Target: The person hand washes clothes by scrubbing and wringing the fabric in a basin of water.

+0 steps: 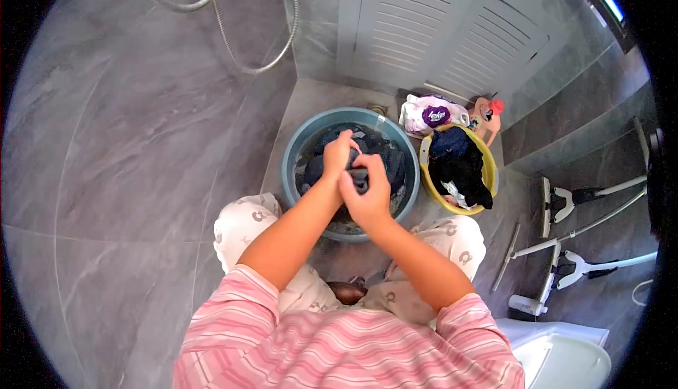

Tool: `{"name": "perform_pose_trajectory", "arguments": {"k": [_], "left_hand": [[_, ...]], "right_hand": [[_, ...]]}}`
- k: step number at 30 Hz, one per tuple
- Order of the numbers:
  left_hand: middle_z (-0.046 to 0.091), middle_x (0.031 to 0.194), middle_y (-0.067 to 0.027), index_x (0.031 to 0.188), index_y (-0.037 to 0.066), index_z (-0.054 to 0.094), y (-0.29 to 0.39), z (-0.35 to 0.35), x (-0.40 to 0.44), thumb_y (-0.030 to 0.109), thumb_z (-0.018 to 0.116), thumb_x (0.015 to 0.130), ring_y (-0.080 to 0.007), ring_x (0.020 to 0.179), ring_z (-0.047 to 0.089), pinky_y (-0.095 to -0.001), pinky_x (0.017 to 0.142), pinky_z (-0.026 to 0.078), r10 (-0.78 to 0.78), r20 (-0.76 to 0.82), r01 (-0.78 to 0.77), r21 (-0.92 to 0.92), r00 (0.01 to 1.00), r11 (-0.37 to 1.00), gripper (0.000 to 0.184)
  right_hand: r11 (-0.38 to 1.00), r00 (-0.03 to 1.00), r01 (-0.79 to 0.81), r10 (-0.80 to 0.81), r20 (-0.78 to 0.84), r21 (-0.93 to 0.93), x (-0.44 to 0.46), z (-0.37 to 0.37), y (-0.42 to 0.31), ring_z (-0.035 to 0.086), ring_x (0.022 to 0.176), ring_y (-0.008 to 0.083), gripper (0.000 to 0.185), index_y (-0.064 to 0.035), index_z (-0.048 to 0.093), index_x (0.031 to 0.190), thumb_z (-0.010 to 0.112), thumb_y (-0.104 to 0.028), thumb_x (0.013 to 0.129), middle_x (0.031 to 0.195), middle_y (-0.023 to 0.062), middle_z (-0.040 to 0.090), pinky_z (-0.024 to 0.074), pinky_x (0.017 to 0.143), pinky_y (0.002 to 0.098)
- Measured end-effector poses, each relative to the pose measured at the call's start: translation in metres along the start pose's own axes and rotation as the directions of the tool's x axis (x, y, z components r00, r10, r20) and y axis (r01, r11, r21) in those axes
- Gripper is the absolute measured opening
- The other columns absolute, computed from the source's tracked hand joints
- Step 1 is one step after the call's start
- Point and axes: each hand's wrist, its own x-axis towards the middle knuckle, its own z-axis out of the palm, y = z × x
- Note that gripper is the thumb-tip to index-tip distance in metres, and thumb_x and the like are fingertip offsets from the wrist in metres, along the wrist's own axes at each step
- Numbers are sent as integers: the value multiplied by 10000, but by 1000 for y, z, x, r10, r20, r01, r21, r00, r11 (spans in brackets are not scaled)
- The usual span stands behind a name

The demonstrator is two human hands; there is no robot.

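Note:
A round blue-grey basin (290,150) stands on the floor between my knees, with dark wet clothes (399,170) lying in water inside it. Over its middle, my left hand (339,154) is closed on a dark garment (361,179). My right hand (370,190) sits just to the right and nearer to me, fingers curled around the same dark cloth. The two hands are close together, the wrists nearly touching. Part of the garment is hidden beneath my fingers, and its kind cannot be made out.
Right of the basin, a yellow basin (489,171) holds dark clothes. Behind it are a white-and-purple bag (424,115) and a pink bottle with a red cap (487,117). Mops (563,205) lean at the right, near a white toilet (565,361). A shower hose (224,39) hangs at upper left.

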Motion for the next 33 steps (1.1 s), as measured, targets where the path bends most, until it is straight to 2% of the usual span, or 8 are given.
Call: {"name": "perform_pose_trajectory", "arguments": {"k": [2,5,8,12,18,20,26,33], "left_hand": [[505,677,-86,718,31,511,-6,-3,7,327,498,783,-211,582,515,-370,542,421,81,30,-83,82,996,993,304],[494,678,-61,685,72,492,-19,12,-15,329,501,760,-201,623,510,-354,597,429,-156,-58,119,-408,986,905,268],[538,774,-38,773,38,558,2,37,-56,248,461,834,-119,751,485,-289,691,396,34,-186,-60,-138,982,989,239],[566,782,-14,795,61,577,13,30,-66,268,512,859,-125,775,513,-283,739,388,178,157,-181,3,971,984,227],[517,601,-30,628,89,526,33,1,-31,289,522,821,-162,548,488,-311,563,392,45,-34,-52,-280,998,959,278],[549,657,-35,702,95,548,21,8,-40,323,531,806,-152,574,481,-306,590,387,102,-35,-101,41,994,994,251],[490,706,14,685,97,524,1,37,-92,298,506,873,-108,699,428,-261,686,332,77,168,-91,77,983,993,275],[535,722,-36,699,107,493,19,-3,-29,321,524,823,-143,783,515,-344,680,421,-113,-10,107,-242,994,964,249]], "right_hand": [[998,999,55,-55,3,-7,1,-2,1,486,670,217,194,-27,495,863,615,-84,721,751,97,480,413,663,289],[993,999,-9,5,34,117,9,-6,20,551,717,240,207,-32,532,890,624,-124,728,791,115,539,445,674,313],[956,975,-199,214,-49,216,28,-15,41,520,744,133,138,-8,555,869,595,-115,791,800,53,570,418,700,262],[728,776,-358,580,-248,584,58,-39,50,451,737,109,192,-1,552,857,561,-192,850,770,0,525,387,685,250],[985,989,80,-97,111,150,17,-33,-17,567,751,159,116,-15,547,821,616,-64,741,773,93,583,447,705,281],[991,979,-36,10,206,127,16,-33,-18,572,736,153,113,-19,558,810,627,-73,739,767,94,588,451,699,282],[967,944,-249,255,-209,56,59,-54,27,529,692,132,158,-6,560,826,635,-137,780,744,67,587,436,646,267],[990,971,137,-140,194,28,-1,-26,-18,580,678,161,175,-27,554,835,661,-120,731,734,97,585,449,622,273]]}}
